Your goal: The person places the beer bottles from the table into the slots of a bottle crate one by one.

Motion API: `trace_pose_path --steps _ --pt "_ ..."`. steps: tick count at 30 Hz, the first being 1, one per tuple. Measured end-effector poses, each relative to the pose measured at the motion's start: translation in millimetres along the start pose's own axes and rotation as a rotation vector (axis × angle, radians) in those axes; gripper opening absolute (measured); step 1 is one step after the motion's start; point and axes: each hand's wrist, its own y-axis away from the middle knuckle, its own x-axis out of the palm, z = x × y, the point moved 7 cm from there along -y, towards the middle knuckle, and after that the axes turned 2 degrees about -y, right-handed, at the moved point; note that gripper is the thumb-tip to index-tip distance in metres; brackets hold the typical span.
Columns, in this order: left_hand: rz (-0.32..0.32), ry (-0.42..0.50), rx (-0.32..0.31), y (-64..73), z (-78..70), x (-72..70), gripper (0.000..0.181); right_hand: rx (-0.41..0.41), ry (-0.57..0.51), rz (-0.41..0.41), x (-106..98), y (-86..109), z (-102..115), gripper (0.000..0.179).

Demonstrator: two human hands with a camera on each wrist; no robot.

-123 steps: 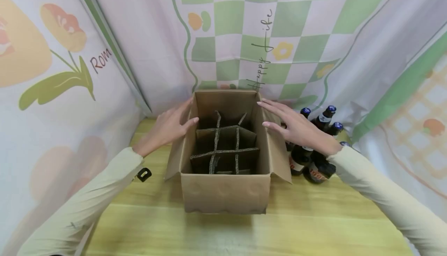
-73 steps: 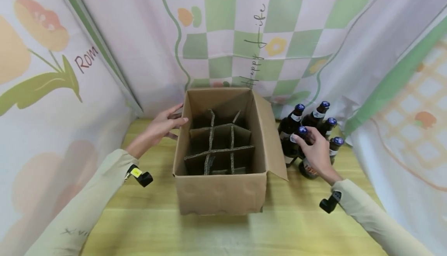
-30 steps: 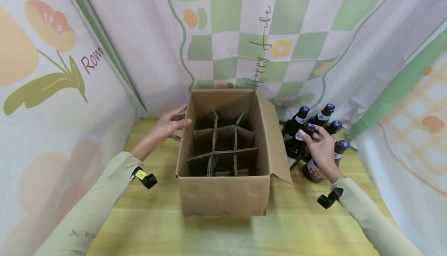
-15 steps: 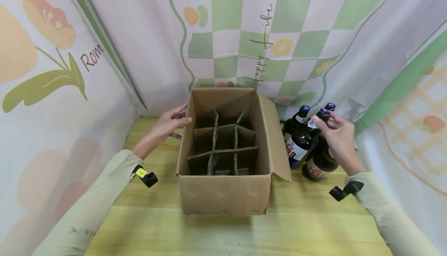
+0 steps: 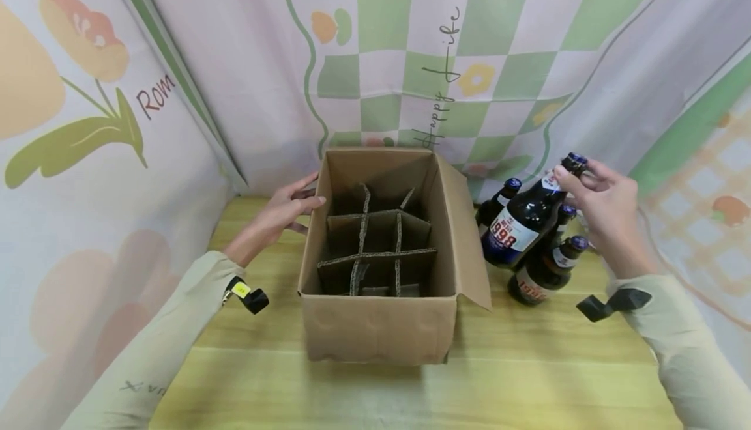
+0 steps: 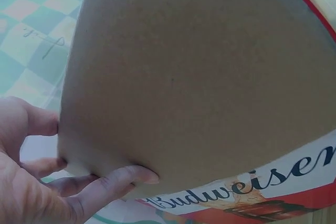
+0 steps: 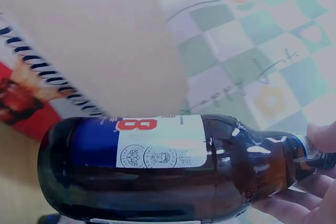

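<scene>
In the head view a cardboard box (image 5: 378, 329) stands on the table, with corrugated dividers (image 5: 375, 255) forming cells inside. My left hand (image 5: 276, 216) holds the box's left side near the rim; in the left wrist view its thumb lies against a plain brown flap (image 6: 189, 77), with other fingers at the flap's edge. My right hand (image 5: 610, 215) grips a dark beer bottle (image 5: 519, 225) by the neck, just under its blue cap. This bottle is tilted, cap toward the right, and carries a white and blue label with "1998".
Several more capped bottles stand right of the box, among them a front one (image 5: 542, 273) and a back one (image 5: 499, 205). The box's right flap (image 5: 463, 241) hangs outward beside them. Printed curtains (image 5: 411, 39) hang behind the wooden table (image 5: 246, 358).
My right hand has gone from the box's right rim to a bottle's neck, then lifted and tilted that bottle rightward. My left hand has stayed at the box's left side.
</scene>
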Motion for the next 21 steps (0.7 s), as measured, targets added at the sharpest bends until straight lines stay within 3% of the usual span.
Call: trace_pose_path --steps 6,12,19,21 --pt "0.005 -0.007 -0.002 -3.6 -3.6 4.3 0.077 -0.044 -0.285 0.006 -7.2 -2.2 22.5 0.106" --pt "-0.018 -0.013 -0.024 -4.7 -4.5 5.5 0.077 -0.048 -0.327 -0.044 -13.1 -3.1 37.6 0.102" --pt "-0.057 -0.037 -0.039 -5.3 -7.4 5.2 0.080 -0.146 -0.523 -0.023 -2.1 -2.6 63.0 0.042" --pt "-0.068 -0.038 -0.037 -5.1 -8.4 4.8 0.081 -0.186 -0.555 -0.024 4.1 -2.2 71.7 0.037"
